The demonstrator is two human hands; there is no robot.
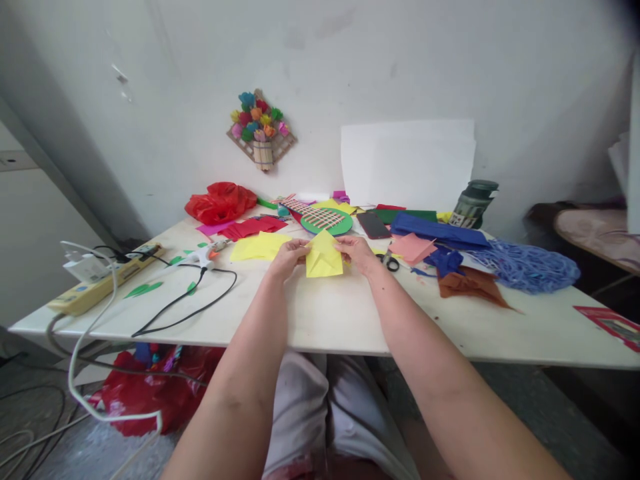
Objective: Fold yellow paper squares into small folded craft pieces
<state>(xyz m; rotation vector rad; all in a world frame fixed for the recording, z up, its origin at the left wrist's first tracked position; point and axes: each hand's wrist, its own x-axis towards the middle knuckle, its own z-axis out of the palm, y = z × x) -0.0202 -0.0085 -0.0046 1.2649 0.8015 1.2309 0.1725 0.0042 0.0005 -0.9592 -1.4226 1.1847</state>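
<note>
Between my two hands is a creased piece of yellow paper [324,259], held up just above the white table [260,313]. My left hand [291,257] pinches its left edge, and my right hand [356,252] pinches the right edge. The paper's top comes to a point and its lower part is squarish, with fold lines across it. More yellow paper sheets [257,247] lie flat beside my left hand. Close to my right hand rest black-handled scissors [391,262], their blades partly hidden. Right behind the held paper sits a green round piece with striped lattice strips [327,219].
A glue gun [207,257] with its black cable and a power strip [107,280] occupy the left. Red paper [253,227] and a phone [374,225] lie farther back. Blue paper [440,230], brown paper [473,287], blue yarn [533,265] and a dark bottle [474,204] are at right.
</note>
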